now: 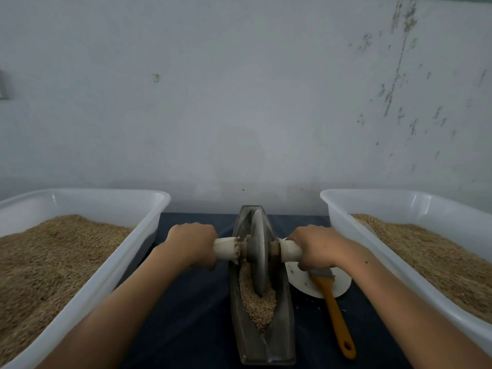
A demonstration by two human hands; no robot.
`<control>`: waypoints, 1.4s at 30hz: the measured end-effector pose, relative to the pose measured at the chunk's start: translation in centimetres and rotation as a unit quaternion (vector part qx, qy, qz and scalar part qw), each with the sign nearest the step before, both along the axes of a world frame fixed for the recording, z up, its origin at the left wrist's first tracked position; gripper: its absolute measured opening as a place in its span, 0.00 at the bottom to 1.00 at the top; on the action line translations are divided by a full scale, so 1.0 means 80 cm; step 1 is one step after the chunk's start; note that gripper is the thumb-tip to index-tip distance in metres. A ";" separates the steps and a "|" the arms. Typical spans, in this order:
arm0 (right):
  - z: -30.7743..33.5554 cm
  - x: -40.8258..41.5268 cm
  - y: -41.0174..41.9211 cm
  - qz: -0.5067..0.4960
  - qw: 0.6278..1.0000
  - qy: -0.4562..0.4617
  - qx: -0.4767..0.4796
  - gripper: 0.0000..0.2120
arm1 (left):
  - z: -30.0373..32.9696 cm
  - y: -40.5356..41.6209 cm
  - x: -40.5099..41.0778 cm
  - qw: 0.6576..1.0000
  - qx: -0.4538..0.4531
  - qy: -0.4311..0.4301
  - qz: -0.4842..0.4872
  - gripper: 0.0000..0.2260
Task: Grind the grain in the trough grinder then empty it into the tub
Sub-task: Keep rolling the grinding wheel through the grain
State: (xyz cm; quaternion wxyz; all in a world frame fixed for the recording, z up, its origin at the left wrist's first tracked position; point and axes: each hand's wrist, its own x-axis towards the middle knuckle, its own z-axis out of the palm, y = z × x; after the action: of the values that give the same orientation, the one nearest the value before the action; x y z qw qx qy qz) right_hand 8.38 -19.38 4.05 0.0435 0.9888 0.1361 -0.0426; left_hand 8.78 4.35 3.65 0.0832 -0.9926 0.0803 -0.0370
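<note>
A dark metal trough grinder [239,328] lies lengthwise on the dark cloth in the middle. Its grey wheel [258,251] stands upright in the trough, near the far half. Tan grain [257,302] fills the trough's near half, around the wheel's lower edge. My left hand [190,245] grips the left axle handle [225,249], which is wrapped in white. My right hand [315,247] grips the wrapped right handle [290,250]. A white tub [111,265] at the left holds grain, and another white tub [343,222] at the right holds grain too.
A brush with an orange handle [336,312] lies on a white plate [343,283] just right of the trough, under my right wrist. A stained pale wall [239,102] rises right behind the table. Dark cloth [191,302] covers the table between the tubs.
</note>
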 end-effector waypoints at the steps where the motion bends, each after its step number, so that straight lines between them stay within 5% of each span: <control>1: -0.003 0.001 0.001 0.002 1.000 -0.020 -0.001 0.14 | -0.003 -0.001 0.001 1.000 -0.003 -0.030 -0.002 0.17; 9: -0.030 0.006 0.001 0.008 0.971 -0.234 0.046 0.06 | -0.021 -0.002 0.004 0.981 -0.049 -0.188 -0.020 0.08; 12: -0.026 0.005 -0.002 0.013 0.980 -0.195 0.048 0.07 | -0.017 -0.003 0.004 0.986 -0.023 -0.166 -0.015 0.10; 18: 0.002 -0.002 -0.001 0.015 0.999 -0.030 -0.004 0.14 | 0.000 0.002 0.000 1.000 -0.011 0.016 0.007 0.20; 22: 0.006 -0.006 -0.003 -0.018 0.999 0.043 0.021 0.18 | 0.005 0.000 -0.002 0.999 0.005 0.038 0.006 0.21; 29: -0.012 0.000 0.003 -0.009 0.993 -0.117 0.016 0.06 | -0.011 -0.002 0.005 0.992 -0.032 -0.120 -0.014 0.11; 33: -0.022 -0.001 0.003 -0.007 0.981 -0.192 0.031 0.08 | -0.021 -0.002 0.006 0.975 -0.043 -0.212 -0.039 0.08; 36: -0.014 -0.003 0.002 -0.005 0.990 -0.142 0.016 0.06 | -0.016 -0.001 0.005 0.985 -0.028 -0.169 -0.035 0.10; 42: 0.016 -0.019 0.001 -0.039 0.997 0.059 0.000 0.18 | 0.005 0.003 -0.003 0.998 -0.004 0.061 -0.003 0.20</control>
State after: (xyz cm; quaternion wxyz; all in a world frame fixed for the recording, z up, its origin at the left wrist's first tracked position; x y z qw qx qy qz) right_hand 6.86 -19.30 5.37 0.0339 0.9891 0.0998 -0.1029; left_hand 8.54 4.62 4.04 0.0738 -0.9931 0.0885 0.0234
